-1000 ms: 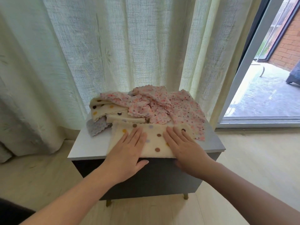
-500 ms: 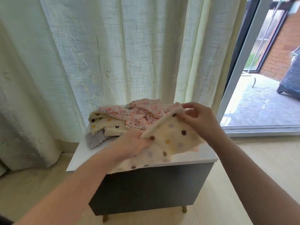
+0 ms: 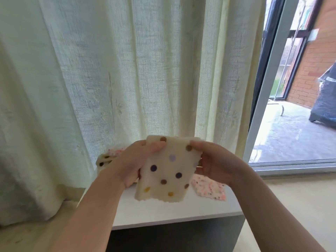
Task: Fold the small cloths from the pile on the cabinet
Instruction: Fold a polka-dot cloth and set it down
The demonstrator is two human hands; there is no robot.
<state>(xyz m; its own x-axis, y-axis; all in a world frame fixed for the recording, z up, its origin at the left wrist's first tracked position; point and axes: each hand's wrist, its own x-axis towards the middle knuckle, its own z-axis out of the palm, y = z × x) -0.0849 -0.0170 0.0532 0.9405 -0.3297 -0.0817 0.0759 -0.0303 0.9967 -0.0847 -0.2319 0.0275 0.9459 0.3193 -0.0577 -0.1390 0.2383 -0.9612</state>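
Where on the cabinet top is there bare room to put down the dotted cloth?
The front strip of the cabinet top is bare, from the front edge up to the hanging dotted cloth and the pink floral cloth. The back is crowded: the pile lies there near the curtain, behind the left hand and right hand.

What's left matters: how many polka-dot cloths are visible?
2: held cloth between left hand and right hand; second cloth on the cabinet behind the left hand. More may be hidden.
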